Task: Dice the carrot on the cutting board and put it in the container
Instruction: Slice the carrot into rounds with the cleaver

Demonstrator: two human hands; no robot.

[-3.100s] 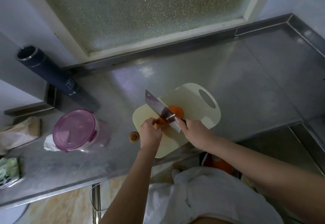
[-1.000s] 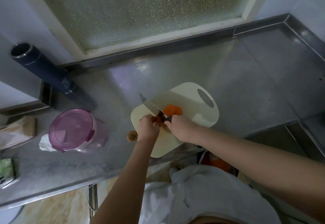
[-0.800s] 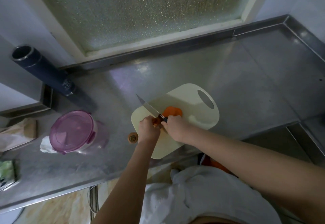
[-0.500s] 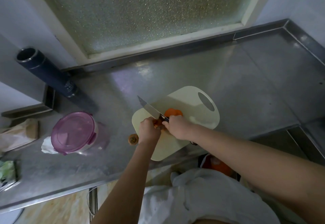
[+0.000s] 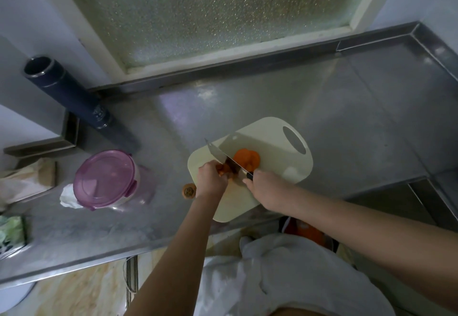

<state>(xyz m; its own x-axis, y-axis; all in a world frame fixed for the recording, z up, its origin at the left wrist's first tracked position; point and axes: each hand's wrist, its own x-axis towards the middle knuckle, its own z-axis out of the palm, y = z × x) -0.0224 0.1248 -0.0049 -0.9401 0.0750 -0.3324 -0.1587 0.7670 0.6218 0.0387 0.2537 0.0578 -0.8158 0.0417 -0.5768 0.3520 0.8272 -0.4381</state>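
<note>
Orange pile: cut carrot slices [image 5: 246,159] lie in a heap in the middle of the frame, on the cream cutting board [image 5: 272,139].
Carrot: the uncut piece of carrot [image 5: 222,170] is on the board too, just left of the pile, mostly hidden under the fingers.
Left hand: the left hand [image 5: 211,177] is curled down on that carrot piece and holds it in place.
Right hand: the right hand [image 5: 266,188] is closed tight around the dark handle of the knife [image 5: 219,154].
What changed: three seconds ago the knife blade lay broad and tipped over; now it stands thin and straight, pressed down between the two hands. The pile looks about the same as half a second ago.
What it means: I think this is one more chop in a row of chops. The carrot is only in round slices so far, not little cubes yet.
Container: the container with the purple lid [image 5: 105,178] sits at the left of the frame on the steel bench [image 5: 347,107], well apart from the board. The lid is on, and no carrot has gone in.
Carrot end: a cut-off stub [image 5: 189,191] lies on the bench, just left of the board.
Next: more cutting, then open the lid.
</note>
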